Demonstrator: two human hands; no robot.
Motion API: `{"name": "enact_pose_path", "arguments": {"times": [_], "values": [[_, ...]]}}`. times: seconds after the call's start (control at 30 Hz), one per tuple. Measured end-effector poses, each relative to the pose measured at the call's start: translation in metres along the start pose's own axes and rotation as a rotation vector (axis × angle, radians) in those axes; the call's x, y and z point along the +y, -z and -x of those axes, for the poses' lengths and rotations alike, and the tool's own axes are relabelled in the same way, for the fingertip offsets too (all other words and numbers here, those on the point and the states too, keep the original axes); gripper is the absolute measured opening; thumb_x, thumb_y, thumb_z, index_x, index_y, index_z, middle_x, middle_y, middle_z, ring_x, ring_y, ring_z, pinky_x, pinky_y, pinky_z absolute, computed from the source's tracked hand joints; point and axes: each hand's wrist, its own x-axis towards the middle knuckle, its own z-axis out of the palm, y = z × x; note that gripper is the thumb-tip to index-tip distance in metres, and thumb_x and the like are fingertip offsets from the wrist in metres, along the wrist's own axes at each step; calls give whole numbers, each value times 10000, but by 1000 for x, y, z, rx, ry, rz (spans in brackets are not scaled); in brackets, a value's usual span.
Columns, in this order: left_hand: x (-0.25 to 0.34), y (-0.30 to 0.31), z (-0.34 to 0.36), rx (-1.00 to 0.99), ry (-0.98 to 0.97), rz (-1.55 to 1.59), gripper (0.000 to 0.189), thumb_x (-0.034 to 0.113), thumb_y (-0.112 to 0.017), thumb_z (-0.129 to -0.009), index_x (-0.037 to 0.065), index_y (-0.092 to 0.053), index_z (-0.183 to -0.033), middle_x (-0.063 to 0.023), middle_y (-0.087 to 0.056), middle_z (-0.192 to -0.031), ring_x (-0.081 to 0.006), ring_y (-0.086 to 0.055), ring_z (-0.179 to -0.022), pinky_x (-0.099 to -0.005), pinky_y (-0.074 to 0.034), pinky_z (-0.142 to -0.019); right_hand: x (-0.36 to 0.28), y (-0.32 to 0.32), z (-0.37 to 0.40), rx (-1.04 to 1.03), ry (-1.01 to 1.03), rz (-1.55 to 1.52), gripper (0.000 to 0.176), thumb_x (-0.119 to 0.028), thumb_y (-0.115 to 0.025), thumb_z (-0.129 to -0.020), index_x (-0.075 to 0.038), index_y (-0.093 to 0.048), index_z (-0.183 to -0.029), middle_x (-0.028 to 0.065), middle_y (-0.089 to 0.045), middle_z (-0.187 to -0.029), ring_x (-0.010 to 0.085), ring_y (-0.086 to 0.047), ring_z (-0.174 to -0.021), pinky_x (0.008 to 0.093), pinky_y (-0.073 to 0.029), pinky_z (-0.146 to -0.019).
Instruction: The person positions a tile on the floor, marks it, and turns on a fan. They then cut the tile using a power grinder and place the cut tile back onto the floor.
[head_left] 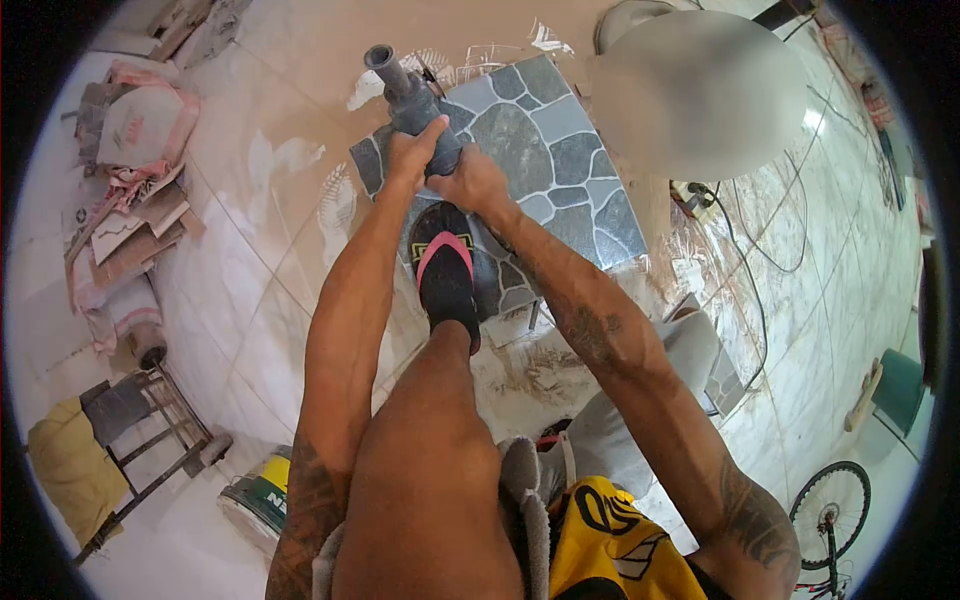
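I see both arms (pixel 350 300) stretched forward; the left grip (pixel 412 158) and right grip (pixel 472 182) are wrapped around the tool (pixel 412 112), over the tile (pixel 512 145).

Round blur (pixel 700 95) (contents indistinct)

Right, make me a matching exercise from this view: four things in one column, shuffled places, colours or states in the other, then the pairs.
Column one:
1. Dark tool
2. Patterned tile
3. Sandal
4. Bucket

Column two:
A. Has a pink strap
B. Partly green and yellow, lower left
C. Held by the left hand and right hand
D. Grey, stone-like, under the sandal

Pairs: 1-C, 2-D, 3-A, 4-B
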Motion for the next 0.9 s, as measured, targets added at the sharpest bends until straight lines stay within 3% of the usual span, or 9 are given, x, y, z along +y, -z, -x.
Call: {"name": "enact_pose_path", "arguments": {"times": [0.9], "values": [[-5,3,-10,-26,16,4,340,292,-807,-792,-22,-692,-858,-67,-674,-819,-149,-632,-649,-309,-508,-604,-6,7,2,-19,-24,21,687,-460,-761,-668,66,-575,-1067,263,-681,-994,393,-676,-959,451,-526,-844]]}}
